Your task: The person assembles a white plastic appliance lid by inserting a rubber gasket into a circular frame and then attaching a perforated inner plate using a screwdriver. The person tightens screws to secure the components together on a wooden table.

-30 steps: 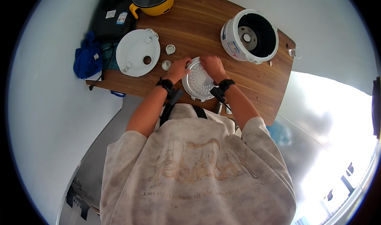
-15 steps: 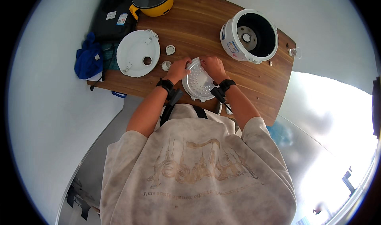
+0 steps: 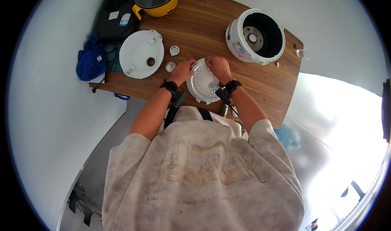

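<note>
A round silver lid plate (image 3: 205, 83) with rows of dimples lies near the table's front edge, partly covered by my hands. At its far left rim, my left hand (image 3: 183, 71) is closed, fingers curled over the edge. On the far right side my right hand (image 3: 220, 68) bends its fingertips down onto the same rim; the tips are partly hidden. Left of the plate are two small white round caps (image 3: 174, 50), the nearer one (image 3: 170, 67) beside my left hand. A white lid cover (image 3: 137, 53) with a round hole rests further left.
A white cooker body (image 3: 238, 43) with a dark inside stands at the far right, a small clear cup (image 3: 303, 53) beyond it. At the far left are a yellow pot (image 3: 163, 10) with a glass lid, a black case (image 3: 112, 29) and a blue cloth (image 3: 90, 61).
Almost nothing differs. Both hands stay at the plate's far rim, with only slight shifts of the right fingers.
</note>
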### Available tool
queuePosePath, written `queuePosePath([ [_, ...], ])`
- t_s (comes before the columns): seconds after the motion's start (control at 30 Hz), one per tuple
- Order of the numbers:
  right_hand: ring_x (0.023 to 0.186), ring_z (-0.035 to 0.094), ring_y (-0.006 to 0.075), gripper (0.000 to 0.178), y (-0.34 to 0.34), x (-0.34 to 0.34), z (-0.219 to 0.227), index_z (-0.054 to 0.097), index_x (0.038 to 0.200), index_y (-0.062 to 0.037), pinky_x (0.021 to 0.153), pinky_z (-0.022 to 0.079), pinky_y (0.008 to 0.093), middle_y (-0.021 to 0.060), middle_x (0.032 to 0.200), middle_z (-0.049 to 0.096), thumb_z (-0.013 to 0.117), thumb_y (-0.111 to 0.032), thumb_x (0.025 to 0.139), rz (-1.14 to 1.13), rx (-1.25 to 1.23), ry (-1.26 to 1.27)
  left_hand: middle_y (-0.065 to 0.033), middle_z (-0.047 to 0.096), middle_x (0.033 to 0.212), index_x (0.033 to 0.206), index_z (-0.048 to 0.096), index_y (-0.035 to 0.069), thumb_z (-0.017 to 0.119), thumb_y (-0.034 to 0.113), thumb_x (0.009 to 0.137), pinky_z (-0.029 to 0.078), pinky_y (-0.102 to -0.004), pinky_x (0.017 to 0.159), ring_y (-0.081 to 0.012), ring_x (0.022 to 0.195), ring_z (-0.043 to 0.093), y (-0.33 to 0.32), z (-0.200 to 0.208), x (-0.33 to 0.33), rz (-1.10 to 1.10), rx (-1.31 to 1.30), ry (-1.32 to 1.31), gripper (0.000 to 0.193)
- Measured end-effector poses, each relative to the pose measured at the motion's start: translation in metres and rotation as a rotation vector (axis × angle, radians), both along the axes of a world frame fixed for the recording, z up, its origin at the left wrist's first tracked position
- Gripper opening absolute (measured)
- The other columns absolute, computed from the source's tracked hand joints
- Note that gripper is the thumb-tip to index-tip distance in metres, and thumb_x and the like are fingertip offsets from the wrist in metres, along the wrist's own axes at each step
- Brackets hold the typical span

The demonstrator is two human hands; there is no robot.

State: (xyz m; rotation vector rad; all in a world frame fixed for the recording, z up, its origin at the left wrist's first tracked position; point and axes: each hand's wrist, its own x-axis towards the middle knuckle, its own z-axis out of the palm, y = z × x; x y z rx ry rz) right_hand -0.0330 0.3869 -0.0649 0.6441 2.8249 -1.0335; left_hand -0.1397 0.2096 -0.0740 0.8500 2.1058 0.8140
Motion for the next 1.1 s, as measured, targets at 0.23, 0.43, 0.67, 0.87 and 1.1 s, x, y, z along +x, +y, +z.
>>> queuePosePath([
  [0.23, 0.085, 0.067, 0.0361, 0.018, 0.001, -0.001, 0.003, 0.071, 0.099, -0.0119, 0.075, 0.054, 0.0453, 0.0151, 0.089, 0.070, 0.067, -0.017, 0.083, 0.009, 0.006, 0.002, -0.0146, 0.069, 0.093, 0.110, 0.058, 0.010, 0.078, 0.012, 0.073, 0.052, -0.0424, 0.077, -0.0322, 0.091, 0.067, 0.001, 0.001, 0.000, 0.000, 0.007, -0.009, 0.042],
  [0.43, 0.087, 0.066, 0.0373, 0.022, -0.003, -0.001, 0.010, 0.067, 0.105, -0.0115, 0.076, 0.053, 0.0461, 0.0184, 0.088, 0.069, 0.066, -0.018, 0.084, 0.046, 0.025, 0.012, -0.0145, 0.069, 0.095, 0.111, 0.059, 0.010, 0.077, 0.013, 0.073, 0.052, -0.0425, 0.077, -0.0318, 0.091, 0.067, 0.001, 0.002, -0.001, -0.012, -0.020, -0.005, 0.042],
  [0.67, 0.082, 0.066, 0.0378, 0.016, -0.004, -0.001, 0.006, 0.067, 0.097, -0.0104, 0.073, 0.053, 0.0478, 0.0168, 0.085, 0.069, 0.064, -0.019, 0.085, 0.062, 0.046, 0.019, -0.0134, 0.069, 0.094, 0.111, 0.059, 0.011, 0.077, 0.013, 0.074, 0.052, -0.0423, 0.077, -0.0318, 0.090, 0.067, 0.001, 0.002, -0.001, -0.012, -0.023, 0.000, 0.042],
  [0.87, 0.080, 0.066, 0.0366, 0.013, -0.002, 0.002, 0.000, 0.073, 0.091, -0.0124, 0.072, 0.053, 0.0464, 0.0138, 0.084, 0.070, 0.064, -0.020, 0.085, -0.018, 0.020, 0.085, -0.0136, 0.069, 0.093, 0.112, 0.059, 0.011, 0.078, 0.013, 0.074, 0.052, -0.0423, 0.077, -0.0316, 0.090, 0.067, 0.001, 0.005, 0.000, -0.007, -0.014, 0.010, 0.042],
  [1.1, 0.081, 0.066, 0.0365, 0.015, 0.001, 0.005, 0.004, 0.074, 0.092, -0.0129, 0.072, 0.053, 0.0454, 0.0137, 0.089, 0.069, 0.064, -0.020, 0.084, 0.008, 0.027, 0.122, -0.0130, 0.069, 0.093, 0.111, 0.059, 0.011, 0.078, 0.013, 0.074, 0.052, -0.0421, 0.077, -0.0313, 0.089, 0.067, 0.002, 0.004, 0.000, -0.012, -0.029, 0.018, 0.042],
])
